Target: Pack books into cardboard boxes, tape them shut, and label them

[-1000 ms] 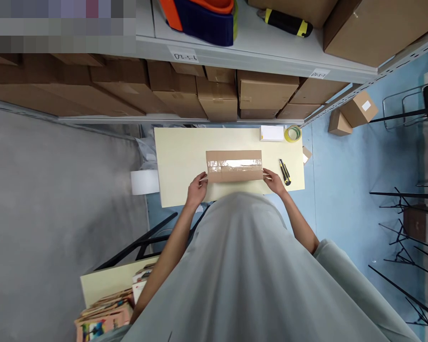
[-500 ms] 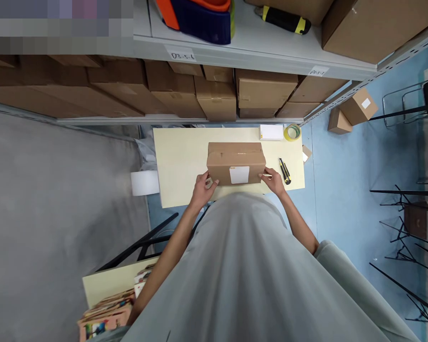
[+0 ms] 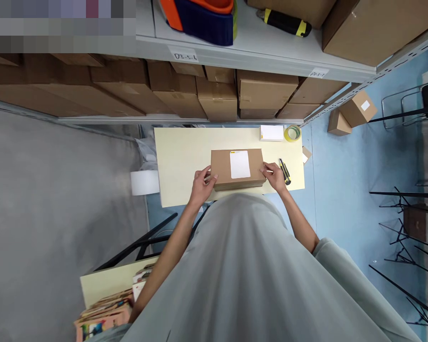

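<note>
Over the cream counter (image 3: pixel 178 161), a brown cardboard carton (image 3: pixel 220 167) held at both ends, its white label (image 3: pixel 239 164) facing up.
The left grip (image 3: pixel 202 186) grasps the carton's left end and the right grip (image 3: pixel 274 177) its right end; whether its underside touches the counter cannot be told. Just right of the carton lies a black-and-yellow box cutter (image 3: pixel 284 171); past its far right corner sit a white box (image 3: pixel 271 133) and, just beside that, a yellowish tape roll (image 3: pixel 287 133). Farther beyond the carton stands a grey shelf (image 3: pixel 257 61).
</note>
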Demonstrator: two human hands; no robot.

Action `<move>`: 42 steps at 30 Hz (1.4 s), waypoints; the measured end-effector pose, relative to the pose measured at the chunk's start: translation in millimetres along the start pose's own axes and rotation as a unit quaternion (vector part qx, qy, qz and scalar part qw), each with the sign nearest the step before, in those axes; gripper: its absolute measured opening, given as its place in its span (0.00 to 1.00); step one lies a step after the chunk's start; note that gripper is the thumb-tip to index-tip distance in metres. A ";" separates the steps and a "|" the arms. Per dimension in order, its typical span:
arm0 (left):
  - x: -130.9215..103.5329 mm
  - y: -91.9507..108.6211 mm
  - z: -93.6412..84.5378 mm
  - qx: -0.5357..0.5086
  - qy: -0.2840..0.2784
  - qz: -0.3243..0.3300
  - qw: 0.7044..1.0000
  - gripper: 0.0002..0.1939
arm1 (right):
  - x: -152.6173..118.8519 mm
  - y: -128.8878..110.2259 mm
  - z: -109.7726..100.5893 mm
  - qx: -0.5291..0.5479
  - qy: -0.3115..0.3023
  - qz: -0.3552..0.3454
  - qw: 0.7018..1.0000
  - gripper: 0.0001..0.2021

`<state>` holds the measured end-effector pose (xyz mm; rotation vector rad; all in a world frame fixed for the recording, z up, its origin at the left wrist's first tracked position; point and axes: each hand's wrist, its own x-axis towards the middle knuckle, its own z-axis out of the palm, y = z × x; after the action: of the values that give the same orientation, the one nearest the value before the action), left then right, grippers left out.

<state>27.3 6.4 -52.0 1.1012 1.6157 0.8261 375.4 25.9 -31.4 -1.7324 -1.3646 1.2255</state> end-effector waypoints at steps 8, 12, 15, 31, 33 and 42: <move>-10.6 -9.8 3.2 -0.024 0.004 -0.037 0.999 0.31 | -21.7 9.2 9.4 0.053 0.017 0.022 0.998 0.33; -11.3 -19.3 4.1 -0.055 -0.031 -0.062 0.996 0.32 | -29.3 22.5 11.0 0.048 -0.005 0.034 0.998 0.31; -12.8 -26.8 4.3 -0.064 -0.034 -0.098 0.993 0.34 | -35.8 34.9 13.8 0.046 -0.021 0.056 0.997 0.30; -17.3 6.8 -8.0 0.004 -0.030 -0.021 0.999 0.45 | -30.7 7.5 -5.6 0.037 -0.034 0.052 0.997 0.28; -9.7 13.6 -11.1 -0.002 -0.028 0.004 1.000 0.42 | -18.3 -4.8 -9.4 0.046 -0.018 0.041 0.998 0.27; 3.6 20.9 -7.1 -0.022 -0.025 0.003 0.999 0.37 | 1.3 -21.4 -5.3 0.066 -0.026 0.042 0.997 0.34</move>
<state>25.7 17.2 -32.4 1.0879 1.5465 0.8268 371.9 33.6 -11.0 -1.6907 -1.2211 1.3850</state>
